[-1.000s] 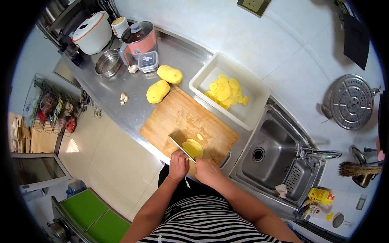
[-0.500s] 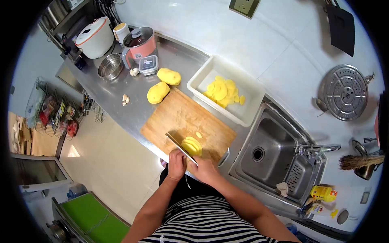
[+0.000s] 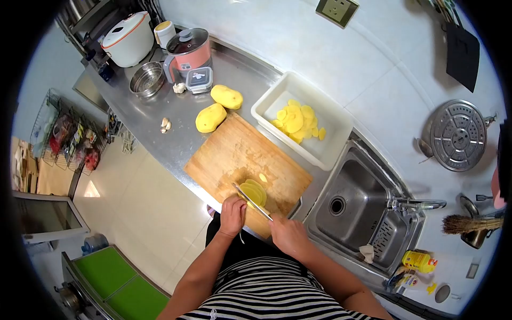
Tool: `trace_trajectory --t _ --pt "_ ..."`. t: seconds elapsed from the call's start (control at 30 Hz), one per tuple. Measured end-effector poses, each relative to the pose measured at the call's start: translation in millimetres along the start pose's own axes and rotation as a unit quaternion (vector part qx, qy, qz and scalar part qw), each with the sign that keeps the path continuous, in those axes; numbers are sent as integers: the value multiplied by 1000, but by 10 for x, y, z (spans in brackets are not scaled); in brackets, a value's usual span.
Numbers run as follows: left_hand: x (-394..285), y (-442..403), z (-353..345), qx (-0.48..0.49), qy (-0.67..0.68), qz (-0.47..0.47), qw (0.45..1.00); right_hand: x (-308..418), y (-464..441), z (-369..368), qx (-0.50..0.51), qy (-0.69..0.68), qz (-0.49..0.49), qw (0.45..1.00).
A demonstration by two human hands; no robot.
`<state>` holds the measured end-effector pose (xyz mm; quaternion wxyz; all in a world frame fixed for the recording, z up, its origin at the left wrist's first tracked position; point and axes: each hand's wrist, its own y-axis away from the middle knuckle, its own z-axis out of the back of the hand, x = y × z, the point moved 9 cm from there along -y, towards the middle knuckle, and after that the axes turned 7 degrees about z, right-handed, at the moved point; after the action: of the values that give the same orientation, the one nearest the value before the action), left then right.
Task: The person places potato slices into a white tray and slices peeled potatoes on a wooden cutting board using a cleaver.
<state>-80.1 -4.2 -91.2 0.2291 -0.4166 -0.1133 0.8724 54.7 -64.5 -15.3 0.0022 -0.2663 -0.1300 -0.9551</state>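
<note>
In my right hand is the handle of a kitchen knife, whose blade lies slantwise over the near part of a wooden cutting board. Thin yellow potato slices overlap against the blade's far side, and a small sliver lies apart from them. My left hand is at the board's near edge, fingers curled on a potato piece that they mostly hide. Two whole peeled potatoes rest by the board's far left corner.
Behind the board stands a white plastic tub with more potato slices. A steel sink with a faucet is at the right. Garlic cloves, a steel bowl, a lidded container and a pink pot stand at the left.
My right hand has moved right and the knife has shifted right with it, showing more blade. My left hand stays near the board's edge. The view has shifted slightly.
</note>
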Motion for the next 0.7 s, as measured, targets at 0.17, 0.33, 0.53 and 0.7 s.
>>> trace_trajectory --t 0.17,0.33,0.53,0.7 --pt "7 10 -3 -2 6 -6 1000 20 38 50 9 10 1 1000" --pt "-43 -12 21 -3 -2 -24 1000 29 45 -31 26 18 5 999" --pt "-48 -20 18 -6 -7 -32 999 25 -15 -66 57 20 -8 998" --pt "-23 -13 -13 0 -3 -28 1000 39 -90 -95 61 -1 -8 998"
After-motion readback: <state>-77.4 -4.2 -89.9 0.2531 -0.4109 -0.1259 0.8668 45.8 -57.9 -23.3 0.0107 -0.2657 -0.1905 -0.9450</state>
